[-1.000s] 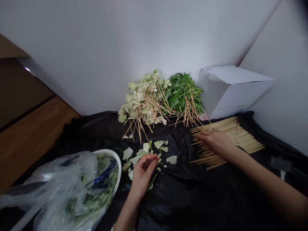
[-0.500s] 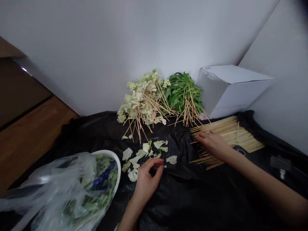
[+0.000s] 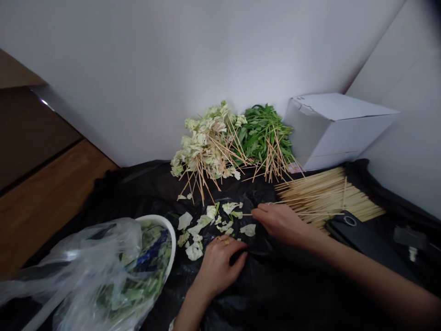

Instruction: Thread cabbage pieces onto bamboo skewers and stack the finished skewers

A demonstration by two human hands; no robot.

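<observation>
My right hand [image 3: 280, 221] pinches a thin bamboo skewer [image 3: 246, 214], whose end points left toward the loose cabbage pieces [image 3: 201, 222]. My left hand [image 3: 220, 264] rests just in front of these pieces, back upward, thumb apart from the bent fingers, with nothing seen in it. Right of the right hand lies a wide pile of bare bamboo skewers [image 3: 324, 191]. Against the wall are heaped cabbage skewers [image 3: 206, 142], and beside them skewers of green leaves [image 3: 263, 128].
A white tub [image 3: 171, 230] of greens, partly covered by a clear plastic bag [image 3: 86, 266], stands at the left. A white box [image 3: 337, 128] is at the back right. A dark phone [image 3: 365, 241] lies under the right forearm on the black sheet [image 3: 268, 294].
My right hand has moved left off the skewer pile with a skewer in it. My left hand has shifted slightly right and toward me, its thumb still apart from the fingers.
</observation>
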